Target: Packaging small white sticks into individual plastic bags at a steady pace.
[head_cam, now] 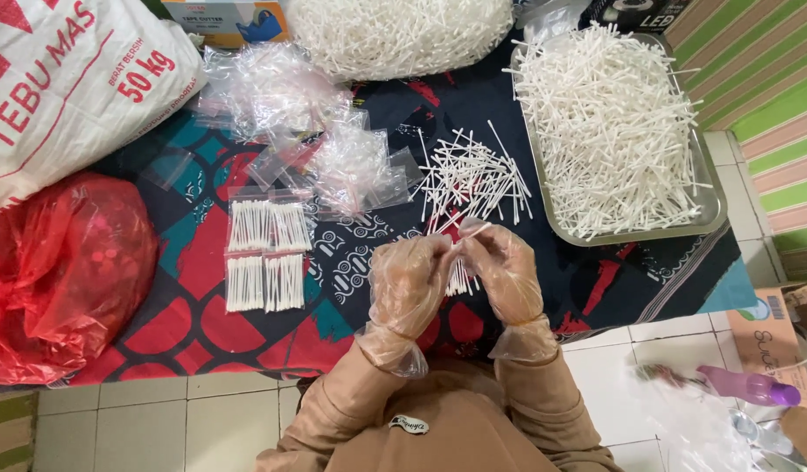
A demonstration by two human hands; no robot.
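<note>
Head view: left hand (410, 284) and right hand (506, 271), both in clear gloves, fingers curled together on a small bundle of swabs (459, 278), wrists bent inward. Bundle lies just below the loose swab pile (472, 179), left of the steel tray (712, 205). Patterned cloth (194, 306) on tiled floor (159, 424); packed bags (265, 255) left of the tray, red bag (58, 271) farther left.

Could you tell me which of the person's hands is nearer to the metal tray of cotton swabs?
The right hand. It sits just below and left of the metal tray, closest to its lower left corner. The left hand is beside the right one, further from the tray.
</note>
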